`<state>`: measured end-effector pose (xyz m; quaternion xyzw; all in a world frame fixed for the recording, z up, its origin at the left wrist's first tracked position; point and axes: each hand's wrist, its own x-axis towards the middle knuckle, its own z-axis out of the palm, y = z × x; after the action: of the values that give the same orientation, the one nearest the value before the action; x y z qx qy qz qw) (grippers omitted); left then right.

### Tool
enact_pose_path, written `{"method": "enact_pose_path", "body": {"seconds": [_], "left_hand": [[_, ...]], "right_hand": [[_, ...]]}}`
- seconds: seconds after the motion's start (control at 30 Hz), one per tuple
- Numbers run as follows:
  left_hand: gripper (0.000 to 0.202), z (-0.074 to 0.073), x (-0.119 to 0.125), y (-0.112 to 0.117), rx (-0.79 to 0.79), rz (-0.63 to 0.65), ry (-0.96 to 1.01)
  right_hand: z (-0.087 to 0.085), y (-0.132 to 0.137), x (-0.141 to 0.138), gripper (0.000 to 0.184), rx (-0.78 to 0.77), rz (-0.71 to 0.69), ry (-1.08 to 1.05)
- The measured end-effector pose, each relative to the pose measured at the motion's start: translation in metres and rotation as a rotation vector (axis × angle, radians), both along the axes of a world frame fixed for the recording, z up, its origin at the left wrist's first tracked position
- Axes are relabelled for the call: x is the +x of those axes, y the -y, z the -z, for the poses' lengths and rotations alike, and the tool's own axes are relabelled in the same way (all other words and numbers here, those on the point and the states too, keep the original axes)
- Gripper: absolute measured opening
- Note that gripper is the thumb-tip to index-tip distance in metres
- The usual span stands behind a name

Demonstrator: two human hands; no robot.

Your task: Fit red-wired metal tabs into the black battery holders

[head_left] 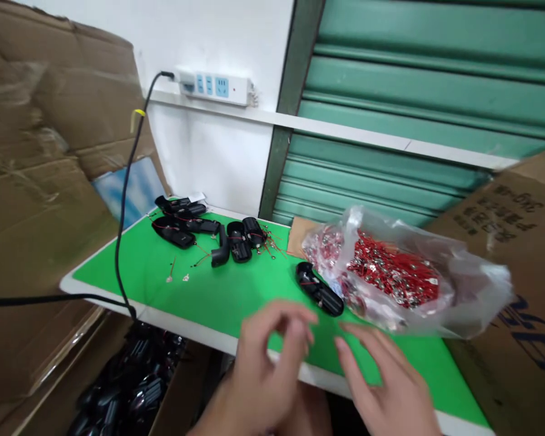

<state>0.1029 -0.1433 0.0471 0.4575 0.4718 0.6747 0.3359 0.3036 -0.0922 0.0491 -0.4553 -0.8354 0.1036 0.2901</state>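
Note:
My left hand (266, 357) hovers over the near edge of the green table (236, 290), its fingers curled loosely and blurred by motion; nothing shows in it. My right hand (384, 378) is beside it with fingers stretched out flat and apart, holding nothing. Just beyond both hands lies a single black plastic part (319, 289) with a thin red wire. To its right sits a clear plastic bag (404, 275) full of red-wired metal pieces.
Several black parts (200, 227) lie at the table's far left with loose wires. A black cable (122, 230) runs from a wall power strip (215, 86) over the table edge. Cardboard boxes stand left (40, 181) and right (518, 272); a box of black parts (131, 387) sits below.

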Motion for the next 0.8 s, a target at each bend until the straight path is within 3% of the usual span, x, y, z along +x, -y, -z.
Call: {"method": "enact_pose_path", "body": {"seconds": [0.07, 0.13, 0.2, 0.27, 0.33, 0.43, 0.53, 0.67, 0.73, 0.8], "left_hand": [[0.023, -0.032, -0.022, -0.058, 0.077, -0.058, 0.035], [0.019, -0.046, -0.032, -0.117, 0.017, -0.074, 0.091], [0.017, -0.045, -0.034, -0.164, -0.166, 0.067, 0.162], [0.018, -0.033, -0.035, -0.192, -0.332, 0.199, 0.201], [0.019, -0.017, -0.039, -0.201, -0.415, 0.285, 0.214], [0.023, 0.005, -0.054, -0.193, -0.48, 0.372, 0.24], [0.041, 0.018, -0.08, -0.18, -0.578, 0.528, 0.31], [0.063, 0.024, -0.115, -0.173, -0.781, 0.928, 0.44], [0.062, 0.024, -0.125, -0.173, -0.751, 0.961, 0.475], [0.058, 0.024, -0.127, -0.174, -0.68, 0.836, 0.513]], "right_hand": [[0.017, -0.047, -0.031, 0.03, 0.089, -0.014, 0.043], [0.032, -0.078, -0.05, 0.024, 0.099, -0.012, 0.168], [0.044, -0.093, -0.056, 0.021, 0.111, 0.062, 0.272], [0.055, -0.097, -0.055, 0.015, 0.133, 0.106, 0.301], [0.061, -0.097, -0.05, 0.014, 0.185, 0.064, 0.272], [0.056, -0.097, -0.05, 0.022, 0.282, -0.077, 0.157], [0.031, -0.102, -0.065, 0.039, 0.263, -0.249, 0.043], [-0.004, -0.126, -0.103, 0.053, 0.147, -0.434, 0.02], [-0.011, -0.144, -0.121, 0.062, 0.127, -0.476, -0.002], [-0.009, -0.161, -0.133, 0.068, 0.145, -0.454, -0.128]]}}
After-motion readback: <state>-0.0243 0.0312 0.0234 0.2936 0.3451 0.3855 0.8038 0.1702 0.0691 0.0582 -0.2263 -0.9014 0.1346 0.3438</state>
